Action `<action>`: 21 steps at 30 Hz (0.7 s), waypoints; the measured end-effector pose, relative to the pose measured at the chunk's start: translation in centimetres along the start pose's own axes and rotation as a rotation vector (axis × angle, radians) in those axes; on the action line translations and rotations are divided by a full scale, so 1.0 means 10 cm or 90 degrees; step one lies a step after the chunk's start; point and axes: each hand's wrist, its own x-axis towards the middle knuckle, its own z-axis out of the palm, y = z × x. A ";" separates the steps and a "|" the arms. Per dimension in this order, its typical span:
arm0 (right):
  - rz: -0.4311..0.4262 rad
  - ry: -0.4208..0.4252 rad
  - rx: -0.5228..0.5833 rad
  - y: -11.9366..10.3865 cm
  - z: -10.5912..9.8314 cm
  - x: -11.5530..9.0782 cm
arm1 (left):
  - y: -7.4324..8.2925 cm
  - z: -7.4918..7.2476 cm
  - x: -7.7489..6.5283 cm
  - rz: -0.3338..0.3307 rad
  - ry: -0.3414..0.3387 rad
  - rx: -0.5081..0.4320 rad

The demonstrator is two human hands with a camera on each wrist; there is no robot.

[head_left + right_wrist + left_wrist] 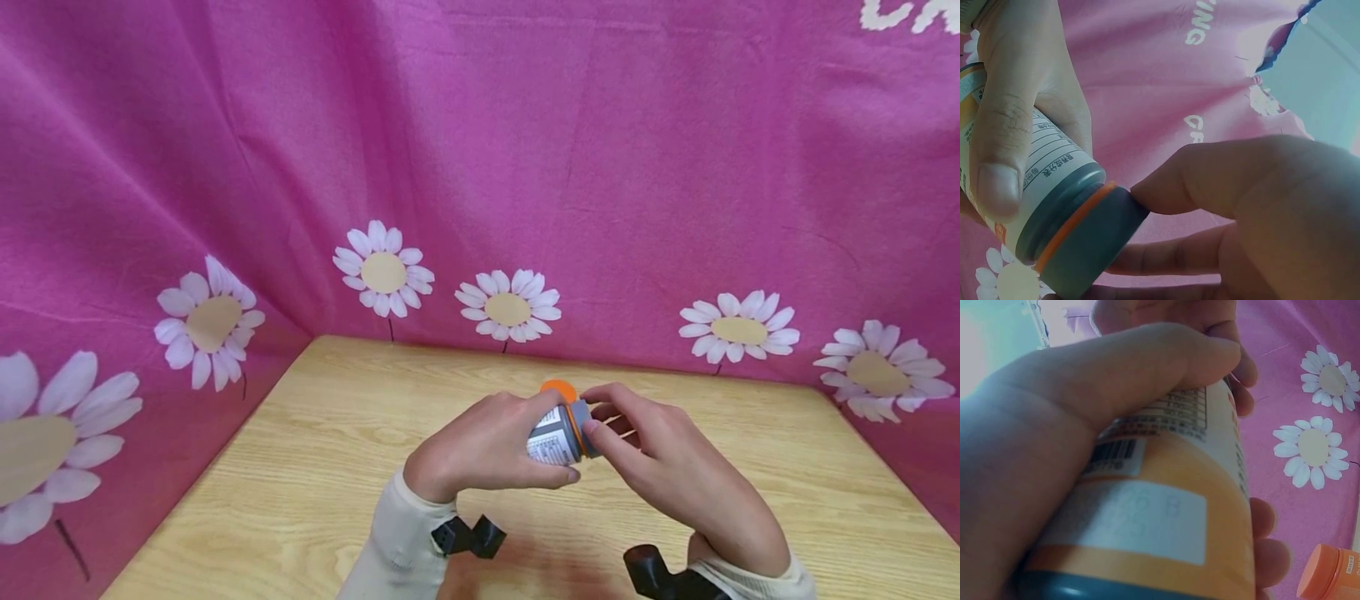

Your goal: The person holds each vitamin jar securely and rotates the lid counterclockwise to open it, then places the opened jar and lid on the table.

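A dark grey supplement bottle [551,447] with a white and orange label is held tilted over the table, its cap pointing to the right. My left hand [491,442] grips the bottle's body, the thumb lying across the printed label [1175,519] in the left wrist view. With thumb and fingers, my right hand [667,454] pinches the grey cap [1094,244]. An orange ring [1075,222] shows between cap and bottle neck. The right hand's other fingers are partly hidden behind the cap.
Behind the hands stands an orange-lidded jar [1319,572], mostly hidden by the left hand in the head view. The wooden table [300,467] meets a pink cloth [600,167] with daisies at its back and sides. A black camera mount [468,536] sits on the left wrist.
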 end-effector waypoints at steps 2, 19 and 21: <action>-0.006 -0.002 0.007 0.00 0.00 0.00 | 0.00 0.00 0.00 -0.001 -0.001 -0.004; -0.011 -0.021 0.039 0.01 -0.02 -0.01 | -0.01 -0.01 0.01 0.014 0.002 0.007; -0.014 -0.025 0.045 0.01 -0.02 -0.01 | -0.01 -0.01 0.01 0.013 -0.001 0.006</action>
